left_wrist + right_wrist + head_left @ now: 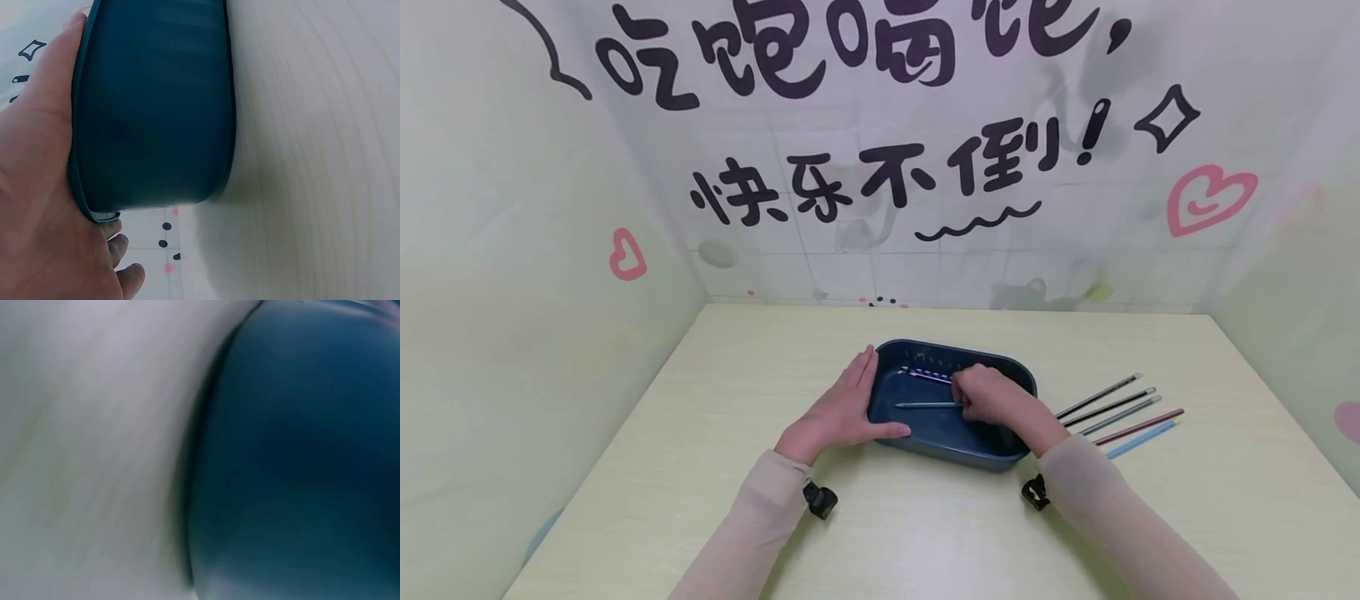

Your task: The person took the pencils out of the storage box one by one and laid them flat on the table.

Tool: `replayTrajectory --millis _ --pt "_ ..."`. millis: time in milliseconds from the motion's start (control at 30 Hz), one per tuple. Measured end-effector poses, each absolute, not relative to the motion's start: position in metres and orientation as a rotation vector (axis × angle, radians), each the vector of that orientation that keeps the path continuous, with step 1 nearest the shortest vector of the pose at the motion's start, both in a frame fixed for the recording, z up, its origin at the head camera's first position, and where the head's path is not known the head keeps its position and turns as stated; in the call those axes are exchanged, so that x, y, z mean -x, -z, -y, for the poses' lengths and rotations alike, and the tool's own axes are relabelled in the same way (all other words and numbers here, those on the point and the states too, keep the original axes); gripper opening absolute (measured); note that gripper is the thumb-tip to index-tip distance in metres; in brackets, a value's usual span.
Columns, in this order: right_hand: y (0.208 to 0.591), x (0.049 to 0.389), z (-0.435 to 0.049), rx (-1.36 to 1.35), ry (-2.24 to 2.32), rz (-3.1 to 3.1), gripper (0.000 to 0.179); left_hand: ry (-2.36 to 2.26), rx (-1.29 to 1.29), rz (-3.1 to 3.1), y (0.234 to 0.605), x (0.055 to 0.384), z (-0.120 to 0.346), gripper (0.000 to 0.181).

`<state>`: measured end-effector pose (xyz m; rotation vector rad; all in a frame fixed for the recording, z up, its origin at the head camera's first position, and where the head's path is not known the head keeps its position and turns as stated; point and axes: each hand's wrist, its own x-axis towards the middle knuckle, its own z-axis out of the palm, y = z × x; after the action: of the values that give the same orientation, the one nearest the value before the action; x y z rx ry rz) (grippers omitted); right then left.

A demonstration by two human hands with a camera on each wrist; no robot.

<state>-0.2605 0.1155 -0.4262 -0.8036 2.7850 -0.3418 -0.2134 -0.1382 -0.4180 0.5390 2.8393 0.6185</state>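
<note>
The dark pencil [927,405] lies flat inside the dark blue tray [951,446], about midway across its floor, its right end pinched in the curled fingers of the right hand [992,398]. It looks like a slim, stiff stick — light enough that two fingertips carry it, though its smooth round barrel would probably roll or slip if held loosely, and the point is the part most likely to snap. Taking it near one end, as here, lets it tilt; a grip nearer the middle would likely keep it level. A second pencil, purple with pale spots [927,374], rests along the tray's far wall, just beside the right hand's knuckles. The tray itself seems to be rigid moulded plastic with a rolled rim, and the left hand [842,410] lies against its left wall with fingers straight and the thumb stretched along the near rim — bracing rather than gripping; the left wrist view shows the palm [37,206] flat on that wall. The right wrist view is a blur of blue wall and pale surface. The tray sits near the middle of the pale wooden surface [715,400], and five more pencils [1123,412] lie fanned side by side to its right, towards the right edge, well apart from both hands.
</note>
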Motion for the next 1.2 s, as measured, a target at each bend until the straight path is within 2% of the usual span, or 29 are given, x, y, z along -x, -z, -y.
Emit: replayTrajectory --millis 300,533,1033,1200 --pt "0.426 0.259 -0.123 0.839 0.500 -2.731 0.013 -0.605 -0.542 -2.838 0.419 0.214 0.137 0.125" --pt "0.415 0.247 -0.131 0.998 0.673 -2.724 0.013 -0.618 -0.531 -2.829 0.418 0.213 0.138 0.126" --pt "0.364 0.200 -0.138 1.376 0.858 -2.755 0.021 -0.611 -0.533 -2.833 0.418 0.213 0.138 0.127" --pt "0.352 0.187 -0.146 1.405 0.854 -2.768 0.024 -0.601 -0.548 -2.838 0.418 0.214 0.138 0.126"
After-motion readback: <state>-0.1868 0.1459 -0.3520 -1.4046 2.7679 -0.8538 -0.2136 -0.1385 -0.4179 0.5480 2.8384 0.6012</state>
